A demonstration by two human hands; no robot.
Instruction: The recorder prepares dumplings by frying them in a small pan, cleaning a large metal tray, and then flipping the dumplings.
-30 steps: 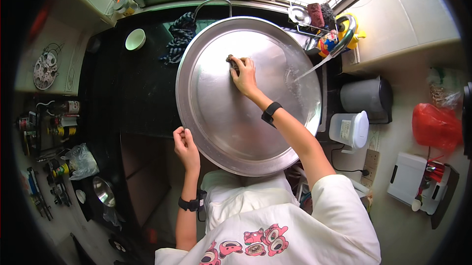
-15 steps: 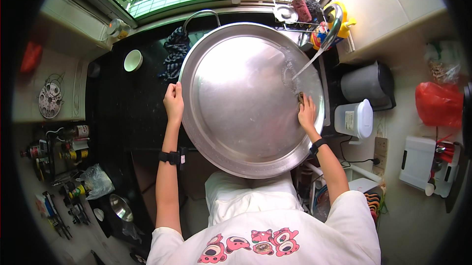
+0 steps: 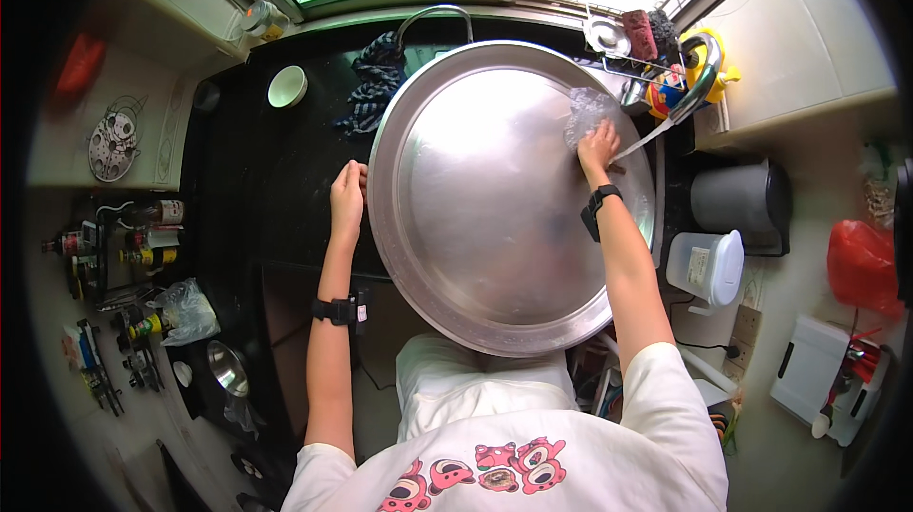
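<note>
A large round metal tray (image 3: 495, 255) is propped over the sink, its near rim close to my lap. At its left edge, my left hand (image 3: 348, 198) is closed, the fingertips curled over the rim. My right hand (image 3: 598, 146) presses on the inner surface at the upper right. Its fingers cover most of a small brown scouring pad. Splashing water spreads over the metal around those fingers. From the curved tap (image 3: 699, 89) a stream of water (image 3: 643, 143) falls onto the tray beside my right wrist.
A striped cloth (image 3: 376, 84) and a white-green bowl (image 3: 287, 87) are on the black counter (image 3: 276, 170) to the left. Right of the tray stand a grey bin (image 3: 737, 206) and a lidded plastic container (image 3: 706, 267). A wire rack with sponges (image 3: 640, 35) sits behind the sink.
My right hand has slid up the tray, away from me, into the falling water, which now splashes around the fingers. My left hand stays at the rim. The whole view has shifted slightly.
</note>
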